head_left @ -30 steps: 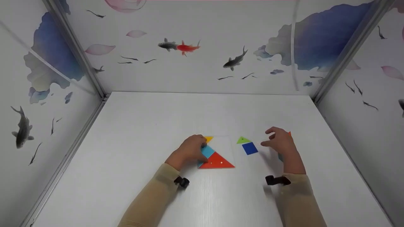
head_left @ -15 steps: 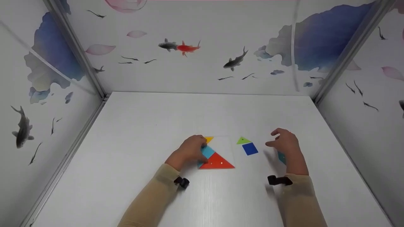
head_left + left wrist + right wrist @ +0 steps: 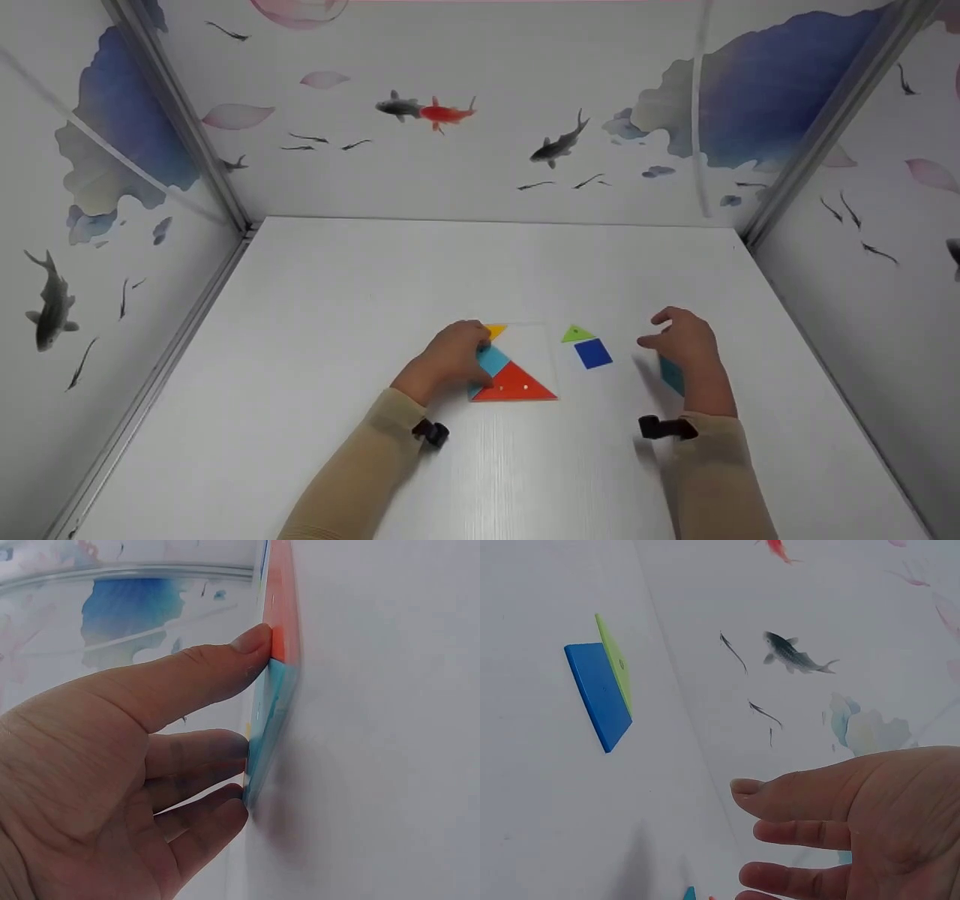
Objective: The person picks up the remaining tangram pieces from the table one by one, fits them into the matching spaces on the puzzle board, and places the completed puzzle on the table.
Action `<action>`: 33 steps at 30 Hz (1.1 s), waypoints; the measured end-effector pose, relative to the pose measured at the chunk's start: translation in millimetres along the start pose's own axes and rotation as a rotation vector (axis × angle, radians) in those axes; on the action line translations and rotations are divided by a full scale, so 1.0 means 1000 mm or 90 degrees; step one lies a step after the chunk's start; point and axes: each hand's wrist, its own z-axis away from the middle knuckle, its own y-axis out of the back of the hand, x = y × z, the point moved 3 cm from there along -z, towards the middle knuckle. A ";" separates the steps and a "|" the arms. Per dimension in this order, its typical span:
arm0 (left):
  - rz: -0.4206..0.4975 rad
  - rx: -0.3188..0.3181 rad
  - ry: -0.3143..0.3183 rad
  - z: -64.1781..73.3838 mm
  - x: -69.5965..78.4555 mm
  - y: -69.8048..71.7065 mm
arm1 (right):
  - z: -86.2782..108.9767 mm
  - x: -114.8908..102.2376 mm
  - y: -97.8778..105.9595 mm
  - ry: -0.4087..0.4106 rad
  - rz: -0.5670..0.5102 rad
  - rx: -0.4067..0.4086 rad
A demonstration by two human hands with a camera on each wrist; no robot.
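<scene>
In the head view my left hand [image 3: 450, 352] rests on a shallow square tangram tray [image 3: 534, 346], covering its left side. Inside lie a large red triangle [image 3: 517, 385], a light-blue piece [image 3: 494, 361] and a yellow piece [image 3: 496, 331], the latter two partly hidden by the hand. In the left wrist view my thumb touches the red triangle [image 3: 282, 585], and the fingertips touch the tray's edge by the light-blue piece [image 3: 268, 709]. My right hand [image 3: 681, 345] hovers over the table at the right, its fingers loosely spread with nothing between them. Beneath it, a teal piece [image 3: 671, 374] shows partly.
Between the tray and my right hand lie a green triangle [image 3: 577, 334] and a dark-blue four-sided piece [image 3: 593, 353], side by side. White panels printed with fish and petals enclose the white table [image 3: 360, 270] at the back and sides.
My right hand has drifted a little to the right, showing more of the teal piece; an orange-red tip seen beside it earlier is now hidden. My left hand stays put.
</scene>
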 end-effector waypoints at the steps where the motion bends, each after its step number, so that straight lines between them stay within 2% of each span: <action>1: 0.000 -0.001 0.001 0.000 0.000 0.000 | -0.001 0.002 0.001 -0.004 0.002 -0.001; 10: -0.006 0.000 -0.003 0.001 0.001 0.001 | -0.002 0.012 0.005 -0.017 0.014 0.006; 19: -0.002 0.000 -0.001 -0.001 -0.001 0.000 | -0.003 0.023 0.006 -0.046 0.016 -0.022; 26: 0.000 0.007 -0.024 0.000 0.001 0.001 | -0.002 0.031 0.004 -0.023 0.026 -0.029; 33: 0.008 -0.002 -0.002 0.001 0.002 0.002 | -0.003 0.035 0.003 -0.051 0.037 -0.037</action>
